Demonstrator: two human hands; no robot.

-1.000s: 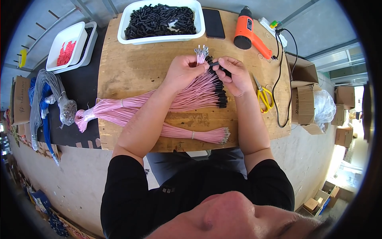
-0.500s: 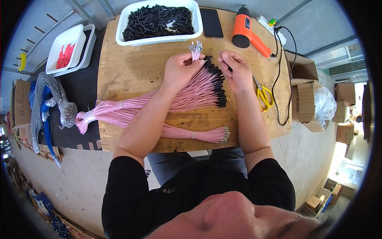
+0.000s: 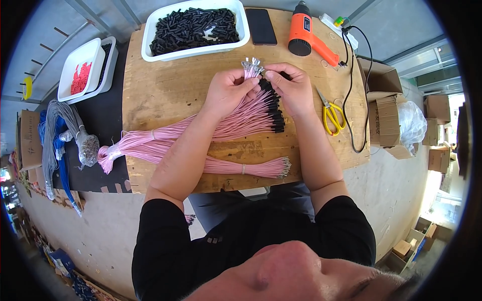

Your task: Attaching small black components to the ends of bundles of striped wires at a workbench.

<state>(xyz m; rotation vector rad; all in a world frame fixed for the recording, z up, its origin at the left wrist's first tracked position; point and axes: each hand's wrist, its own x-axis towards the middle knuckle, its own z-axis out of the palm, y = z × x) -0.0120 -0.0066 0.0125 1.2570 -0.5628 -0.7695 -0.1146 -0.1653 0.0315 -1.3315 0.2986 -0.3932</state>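
Note:
A bunch of pink wires is gripped in my left hand point(image 3: 227, 94), with their bare metal terminals point(image 3: 252, 65) fanned above the thumb and forefinger. My right hand point(image 3: 292, 89) is closed, its thumb and forefinger together beside those terminals. Something black, apparently a short sleeve point(image 3: 285, 76), shows between its fingers; what the fingertips pinch is too small to make out. Below both hands, pink wires point(image 3: 233, 123) spread over the table, many ending in black sleeves point(image 3: 276, 113). Nearer me lies a tied pink wire bundle point(image 3: 228, 166) with bare metal ends.
A white tub point(image 3: 196, 53) of black sleeves stands at the back, beside a dark phone point(image 3: 261, 27) and an orange heat gun point(image 3: 301, 35) with a black cord. Yellow-handled scissors point(image 3: 332, 118) lie right of my right hand. Tubs with red pieces point(image 3: 82, 78) and grey cables point(image 3: 55, 125) sit left.
My right hand has moved left and closed in on the metal terminals above my left hand. The left hand keeps its grip on the wires. The whole view has shifted slightly.

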